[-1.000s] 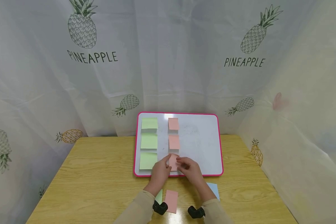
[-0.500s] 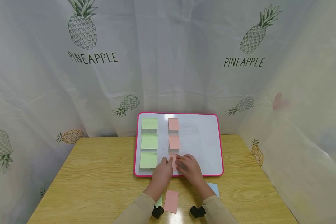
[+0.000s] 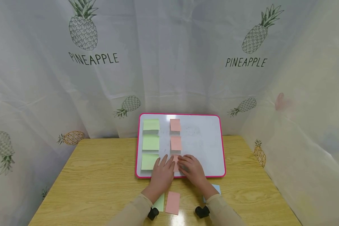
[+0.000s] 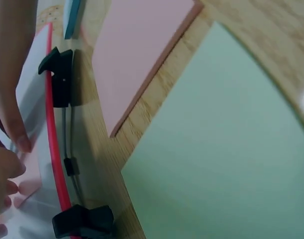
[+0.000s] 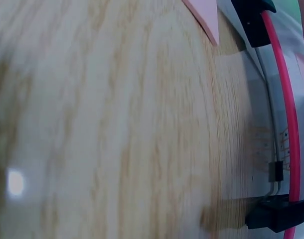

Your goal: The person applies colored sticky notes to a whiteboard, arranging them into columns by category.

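Observation:
A whiteboard [image 3: 201, 141] with a pink rim leans at the back of the table. Green sticky notes [image 3: 150, 142] form its left column. Beside them runs a column of pink sticky notes [image 3: 175, 143]. My left hand [image 3: 162, 174] rests with spread, straight fingers on the left side of the lowest pink sticky note [image 3: 176, 167], partly covering it. From the other side, my right hand [image 3: 192, 169] touches that note with extended, slightly bent fingers. In the left wrist view, fingertips press on the pink note [image 4: 30, 174]; the right wrist view barely shows a hand.
Before the board lie a green sticky-note pad [image 3: 159, 204], a pink pad [image 3: 173, 203] and a blue pad [image 3: 217, 189], partly hidden by the right arm. Black clips [image 5: 276, 213] support the board's lower edge. A pineapple-print curtain [image 3: 164, 62] hangs behind.
My left hand has gone from pinching near the note's upper edge to lying on its left side with fingers spread. My right fingers have flattened slightly onto the note.

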Tool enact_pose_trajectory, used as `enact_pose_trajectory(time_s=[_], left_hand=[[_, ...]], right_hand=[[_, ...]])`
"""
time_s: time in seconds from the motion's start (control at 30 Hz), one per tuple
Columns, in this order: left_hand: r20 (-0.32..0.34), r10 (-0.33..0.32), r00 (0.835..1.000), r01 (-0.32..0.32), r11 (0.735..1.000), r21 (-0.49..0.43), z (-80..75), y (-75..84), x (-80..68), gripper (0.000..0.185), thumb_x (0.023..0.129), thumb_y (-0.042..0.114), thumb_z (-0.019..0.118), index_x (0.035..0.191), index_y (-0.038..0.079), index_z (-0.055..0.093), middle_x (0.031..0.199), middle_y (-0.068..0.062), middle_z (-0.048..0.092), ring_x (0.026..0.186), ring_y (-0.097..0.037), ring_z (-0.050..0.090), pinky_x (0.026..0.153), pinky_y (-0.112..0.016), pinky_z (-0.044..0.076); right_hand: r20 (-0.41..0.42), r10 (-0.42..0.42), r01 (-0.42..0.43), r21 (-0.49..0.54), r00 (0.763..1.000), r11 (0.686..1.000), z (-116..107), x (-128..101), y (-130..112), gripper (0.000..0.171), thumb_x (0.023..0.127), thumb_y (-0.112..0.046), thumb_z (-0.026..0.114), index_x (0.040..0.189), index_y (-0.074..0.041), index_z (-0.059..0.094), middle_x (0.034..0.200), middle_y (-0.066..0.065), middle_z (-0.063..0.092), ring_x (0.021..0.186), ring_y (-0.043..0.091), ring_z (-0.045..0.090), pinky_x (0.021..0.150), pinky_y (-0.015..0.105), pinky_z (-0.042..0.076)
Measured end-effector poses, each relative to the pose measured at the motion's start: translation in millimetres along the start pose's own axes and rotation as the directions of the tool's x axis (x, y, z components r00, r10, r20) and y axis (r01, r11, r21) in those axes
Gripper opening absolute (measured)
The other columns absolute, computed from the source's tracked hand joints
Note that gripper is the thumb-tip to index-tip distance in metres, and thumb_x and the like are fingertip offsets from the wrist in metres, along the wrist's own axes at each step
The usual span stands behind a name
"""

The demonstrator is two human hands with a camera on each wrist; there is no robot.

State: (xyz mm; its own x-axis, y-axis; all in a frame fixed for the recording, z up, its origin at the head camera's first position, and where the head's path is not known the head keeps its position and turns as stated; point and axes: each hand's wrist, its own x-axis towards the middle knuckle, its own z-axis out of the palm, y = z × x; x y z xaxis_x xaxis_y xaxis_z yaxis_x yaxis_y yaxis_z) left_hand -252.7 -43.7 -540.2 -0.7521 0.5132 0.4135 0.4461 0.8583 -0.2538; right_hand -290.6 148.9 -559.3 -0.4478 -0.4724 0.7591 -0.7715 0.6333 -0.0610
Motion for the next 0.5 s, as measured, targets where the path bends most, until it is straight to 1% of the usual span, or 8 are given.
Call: enact_pose_trajectory(time_s=[0.13,0.2,0.3,0.5], left_hand=[[0.102,0.023,0.995,-0.024,1.000,0.013,2.0,-3.1,0.9,0.052,0.091,0.047,0.061,0.137,0.021,0.058,0.152,0.002,0.039,0.141,-0.028,0.029,0.108,-0.055,0.028],[0.134,0.028,0.991,-0.030,0.999,0.014,2.8,-4.6,1.4,0.056,0.092,0.050,0.059,0.140,0.022,0.054,0.155,0.002,0.035,0.142,-0.028,0.026,0.109,-0.056,0.025],[0.160,0.030,0.987,-0.033,0.999,0.014,3.8,-6.6,1.7,0.059,0.093,0.052,0.056,0.144,0.023,0.050,0.157,0.003,0.031,0.144,-0.028,0.022,0.110,-0.057,0.022],[0.184,0.030,0.982,-0.028,1.000,-0.010,5.4,-9.2,0.9,0.063,0.092,0.055,0.055,0.147,0.025,0.045,0.159,0.001,0.024,0.146,-0.028,0.015,0.112,-0.058,0.016]], right_hand=[[0.020,-0.023,0.024,-0.013,1.000,1.000,-0.1,0.2,2.8,0.041,0.066,-0.011,0.089,0.104,-0.004,0.074,0.116,0.007,0.069,0.109,0.029,0.060,0.093,0.041,0.047],[0.028,-0.033,0.033,-0.009,0.999,0.999,-0.2,0.2,4.2,0.041,0.067,-0.011,0.088,0.105,-0.004,0.074,0.118,0.008,0.068,0.111,0.030,0.059,0.095,0.042,0.046],[0.043,-0.039,0.039,-0.007,0.998,0.999,-0.9,-0.1,5.6,0.042,0.068,-0.013,0.088,0.107,-0.004,0.073,0.121,0.008,0.067,0.115,0.031,0.058,0.096,0.044,0.046],[0.120,-0.014,0.019,-0.040,0.993,0.999,-5.1,-2.1,5.3,0.045,0.075,-0.018,0.084,0.117,-0.007,0.070,0.130,0.005,0.062,0.124,0.030,0.052,0.101,0.044,0.042]])
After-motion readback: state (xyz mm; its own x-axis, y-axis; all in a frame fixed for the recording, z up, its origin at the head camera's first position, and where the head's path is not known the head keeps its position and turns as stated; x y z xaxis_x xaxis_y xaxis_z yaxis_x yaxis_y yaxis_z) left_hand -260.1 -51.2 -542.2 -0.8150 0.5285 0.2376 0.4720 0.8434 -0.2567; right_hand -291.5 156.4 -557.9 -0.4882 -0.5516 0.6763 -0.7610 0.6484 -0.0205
